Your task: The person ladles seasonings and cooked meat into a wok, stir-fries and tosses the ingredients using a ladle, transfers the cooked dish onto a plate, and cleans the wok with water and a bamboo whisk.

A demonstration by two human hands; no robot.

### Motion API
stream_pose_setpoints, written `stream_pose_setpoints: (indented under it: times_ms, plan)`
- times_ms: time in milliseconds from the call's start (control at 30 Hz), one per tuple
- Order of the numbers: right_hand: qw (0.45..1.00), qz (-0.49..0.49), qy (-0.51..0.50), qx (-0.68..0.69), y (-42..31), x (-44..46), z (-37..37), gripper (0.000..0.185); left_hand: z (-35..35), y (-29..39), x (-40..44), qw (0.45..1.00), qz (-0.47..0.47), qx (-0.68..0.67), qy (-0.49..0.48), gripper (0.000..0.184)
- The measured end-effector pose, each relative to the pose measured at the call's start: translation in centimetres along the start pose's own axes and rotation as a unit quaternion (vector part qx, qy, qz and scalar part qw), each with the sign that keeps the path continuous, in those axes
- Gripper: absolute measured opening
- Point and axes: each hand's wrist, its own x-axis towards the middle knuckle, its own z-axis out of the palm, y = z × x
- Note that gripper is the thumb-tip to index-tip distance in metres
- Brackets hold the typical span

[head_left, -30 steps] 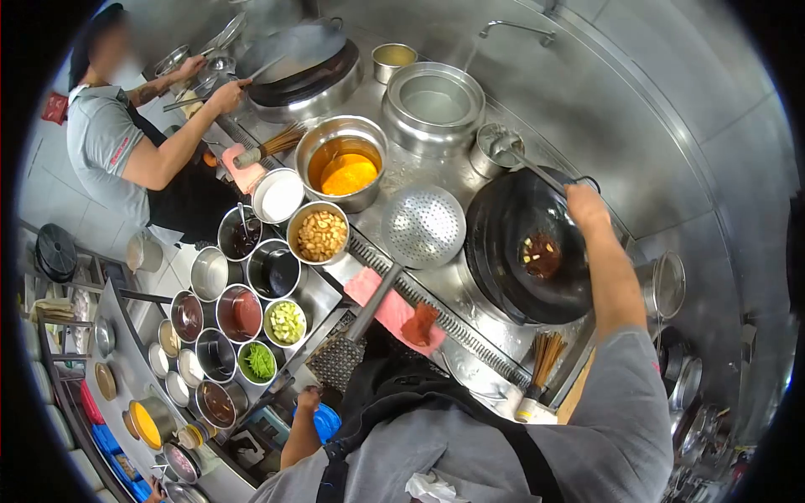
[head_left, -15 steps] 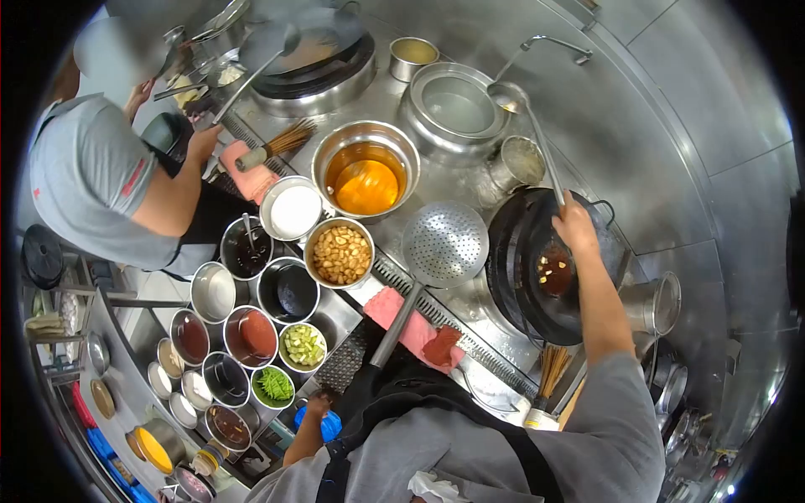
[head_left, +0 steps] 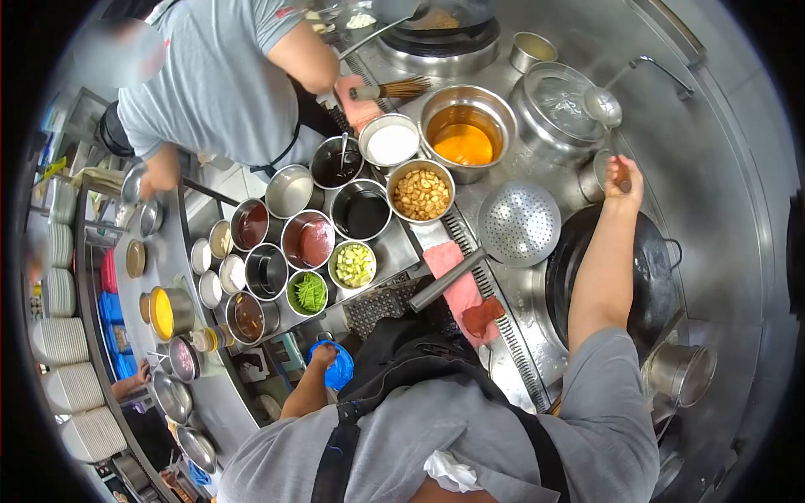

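Observation:
My right hand (head_left: 622,180) is closed around the long handle of a metal ladle. The ladle's bowl (head_left: 602,106) is over the rim of a round metal pot of water (head_left: 558,101) at the back. Below my right forearm sits a dark wok (head_left: 616,277), its inside partly hidden by the arm. My left hand (head_left: 324,355) hangs low at my side with fingers curled, against a blue plastic-looking thing (head_left: 340,369); what it grips is hidden. A perforated strainer (head_left: 519,223) rests on the steel counter, its handle pointing toward me.
Left of the strainer stand a pot of orange oil (head_left: 464,142), a bowl of peanut-like pieces (head_left: 421,193) and several seasoning containers (head_left: 308,238). A pink cloth (head_left: 453,281) lies on the counter edge. A co-worker in a grey shirt (head_left: 218,75) stands at left, near another wok (head_left: 436,38).
My right hand has lifted the ladle handle away from the wok, toward the water pot. My view has swung left. The co-worker has turned, one arm now reaching toward the left-hand counter.

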Motion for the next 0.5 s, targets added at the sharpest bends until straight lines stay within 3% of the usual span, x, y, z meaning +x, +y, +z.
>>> stream_pose_setpoints:
  times_ms: [67, 100, 167, 200, 267, 300, 333, 367, 400, 433, 500]
  plan:
    - [0.998, -0.054, 0.017, 0.013, -3.0, -1.1, -1.7, 0.011, 0.4, -0.9, 0.5, 0.994, -0.071, -0.077, 0.023, 0.032]
    - [0.995, -0.094, 0.006, 0.027, -4.5, -2.2, -2.7, 0.011, 0.4, -2.4, 1.8, 0.994, 0.076, 0.077, 0.001, 0.032]
    - [0.991, -0.127, 0.032, 0.017, -8.7, -5.4, -5.1, 0.012, -0.1, -1.1, 1.4, 0.992, 0.115, 0.039, 0.021, 0.032]
    - [0.991, -0.113, 0.066, -0.001, -10.7, -7.2, -6.0, 0.013, -1.3, 1.7, 0.0, 0.997, 0.06, 0.043, -0.027, 0.031]
    - [0.983, -0.107, 0.137, -0.06, -14.1, -10.4, -9.0, 0.011, 0.9, 1.7, 1.9, 1.0, -0.006, -0.011, 0.011, 0.025]
    - [0.98, -0.115, 0.14, -0.084, -15.5, -12.0, -11.5, 0.011, 1.3, 0.6, 4.5, 0.946, 0.282, 0.156, 0.024, 0.024]
    - [0.977, -0.119, 0.142, -0.109, -16.6, -13.6, -13.9, 0.011, 1.3, 1.3, 4.8, 0.775, 0.528, 0.31, 0.152, 0.024]
    - [0.958, -0.117, 0.209, -0.158, -17.7, -15.8, -15.5, 0.011, 1.8, 2.0, 5.3, 0.767, 0.541, 0.316, 0.142, 0.024]
    - [0.954, -0.121, 0.224, -0.156, -18.7, -18.1, -17.4, 0.011, 2.2, 2.7, 5.8, 0.95, 0.288, 0.12, 0.017, 0.022]
    - [0.936, -0.107, 0.248, -0.226, -19.6, -20.4, -19.4, 0.012, 2.6, 3.4, 6.0, 0.99, -0.018, -0.087, -0.106, 0.02]
    - [0.886, -0.08, 0.295, -0.35, -20.6, -24.8, -23.2, 0.013, 2.5, 7.2, 3.1, 0.998, 0.042, -0.016, -0.05, 0.018]
